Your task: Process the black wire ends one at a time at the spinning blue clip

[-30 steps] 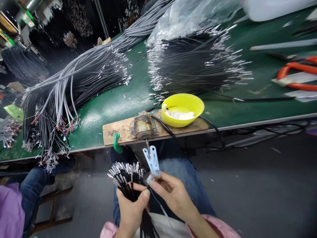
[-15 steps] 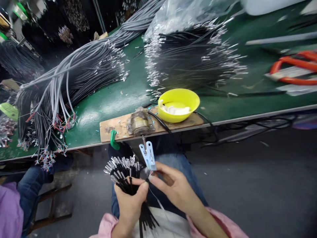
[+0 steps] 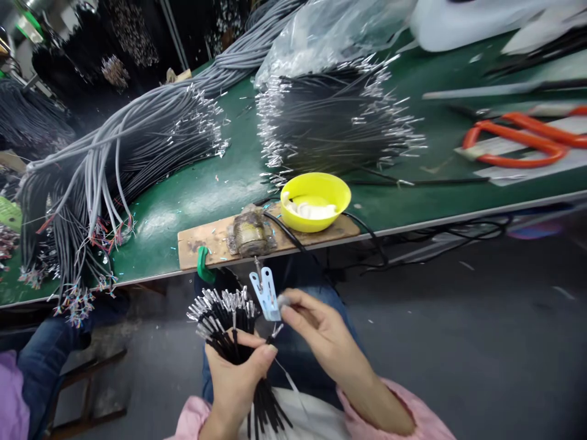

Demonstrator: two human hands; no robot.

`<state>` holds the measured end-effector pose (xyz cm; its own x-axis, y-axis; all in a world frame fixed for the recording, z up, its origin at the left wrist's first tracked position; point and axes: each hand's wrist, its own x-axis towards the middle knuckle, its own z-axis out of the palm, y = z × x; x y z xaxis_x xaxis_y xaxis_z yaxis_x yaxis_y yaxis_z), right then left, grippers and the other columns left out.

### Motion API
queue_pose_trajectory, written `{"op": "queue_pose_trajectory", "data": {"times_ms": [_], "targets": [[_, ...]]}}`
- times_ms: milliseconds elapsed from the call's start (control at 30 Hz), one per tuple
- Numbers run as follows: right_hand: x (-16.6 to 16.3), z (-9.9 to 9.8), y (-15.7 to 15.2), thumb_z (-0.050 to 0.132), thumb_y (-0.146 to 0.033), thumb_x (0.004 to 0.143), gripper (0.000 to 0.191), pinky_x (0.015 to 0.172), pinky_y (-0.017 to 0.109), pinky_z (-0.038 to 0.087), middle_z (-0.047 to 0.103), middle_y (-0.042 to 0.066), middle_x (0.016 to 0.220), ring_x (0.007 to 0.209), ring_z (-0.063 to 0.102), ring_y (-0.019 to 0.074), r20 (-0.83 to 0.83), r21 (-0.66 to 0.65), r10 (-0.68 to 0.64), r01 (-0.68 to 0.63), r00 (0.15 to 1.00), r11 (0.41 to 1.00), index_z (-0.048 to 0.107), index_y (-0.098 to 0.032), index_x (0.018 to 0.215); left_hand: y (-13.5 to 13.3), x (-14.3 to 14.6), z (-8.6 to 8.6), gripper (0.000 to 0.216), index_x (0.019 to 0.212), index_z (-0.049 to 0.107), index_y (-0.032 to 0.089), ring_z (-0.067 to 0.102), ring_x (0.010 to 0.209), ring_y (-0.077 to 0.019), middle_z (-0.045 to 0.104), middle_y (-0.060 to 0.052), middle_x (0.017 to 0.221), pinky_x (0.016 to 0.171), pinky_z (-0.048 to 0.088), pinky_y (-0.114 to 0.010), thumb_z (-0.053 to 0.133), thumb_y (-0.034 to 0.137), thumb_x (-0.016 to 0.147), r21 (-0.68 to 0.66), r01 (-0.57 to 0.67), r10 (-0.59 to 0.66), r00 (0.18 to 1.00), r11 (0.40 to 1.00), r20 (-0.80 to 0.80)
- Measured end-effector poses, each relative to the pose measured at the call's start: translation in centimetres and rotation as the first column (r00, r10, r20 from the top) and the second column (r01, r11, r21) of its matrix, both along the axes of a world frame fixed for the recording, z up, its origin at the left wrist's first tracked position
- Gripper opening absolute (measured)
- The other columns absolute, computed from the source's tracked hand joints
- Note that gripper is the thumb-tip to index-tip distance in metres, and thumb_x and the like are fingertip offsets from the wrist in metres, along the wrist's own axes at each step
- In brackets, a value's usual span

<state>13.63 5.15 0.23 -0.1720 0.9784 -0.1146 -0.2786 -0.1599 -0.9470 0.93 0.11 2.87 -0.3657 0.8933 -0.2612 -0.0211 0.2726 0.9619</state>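
Note:
My left hand (image 3: 236, 376) is closed around a bundle of black cables (image 3: 229, 336), whose silvery stripped ends fan out upward. One cable (image 3: 274, 333) stands apart at its thumb and index finger, its bare wire end pointing up right. My right hand (image 3: 316, 330) is pinched just right of a light blue clothespin (image 3: 266, 294). A small blurred grey thing shows at its fingertips; I cannot make out what it is. The clothespin hangs on the shaft of a small motor (image 3: 252, 232), fixed to a wooden board (image 3: 206, 238) at the table edge.
A yellow bowl (image 3: 316, 201) with white stuff inside stands on the board beside a green clamp (image 3: 205, 264). Behind lie black cable pieces (image 3: 325, 119), grey cables (image 3: 105, 140) and orange-handled scissors (image 3: 513, 143) on the green table (image 3: 160, 211). Another person's leg (image 3: 50, 360) is at left.
My right hand has drawn away from the cable at my left thumb, up to the clothespin's right side. The cable's bare end now shows. The whole view has shifted slightly.

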Motion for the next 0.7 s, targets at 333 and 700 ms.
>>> {"op": "queue_pose_trajectory", "data": {"times_ms": [333, 700], "targets": [[-0.2, 1.7, -1.3, 0.061, -0.026, 0.077, 0.019, 0.048, 0.025, 0.042, 0.055, 0.001, 0.053, 0.051, 0.051, 0.0154, 0.174, 0.361, -0.254, 0.178, 0.951, 0.915, 0.059, -0.020, 0.058, -0.5, -0.1, -0.3, 0.015, 0.053, 0.069, 0.019, 0.064, 0.047, -0.0202, 0.068, -0.003, 0.051, 0.049, 0.054, -0.031, 0.076, 0.030, 0.059, 0.095, -0.029, 0.053, 0.965, 0.995, -0.257], [-0.8, 2.3, -1.5, 0.057, -0.006, 0.073, 0.020, 0.044, 0.025, 0.040, 0.051, -0.002, 0.049, 0.046, 0.046, 0.0127, 0.209, 0.582, -0.379, 0.197, 0.902, 0.789, 0.056, -0.019, 0.058, -2.0, -0.5, -1.1, 0.004, 0.065, 0.075, 0.020, 0.070, 0.055, -0.0197, 0.075, -0.004, 0.064, 0.060, 0.058, -0.025, 0.073, 0.023, 0.063, 0.154, 0.090, -0.033, 0.939, 0.984, -0.341]]}}
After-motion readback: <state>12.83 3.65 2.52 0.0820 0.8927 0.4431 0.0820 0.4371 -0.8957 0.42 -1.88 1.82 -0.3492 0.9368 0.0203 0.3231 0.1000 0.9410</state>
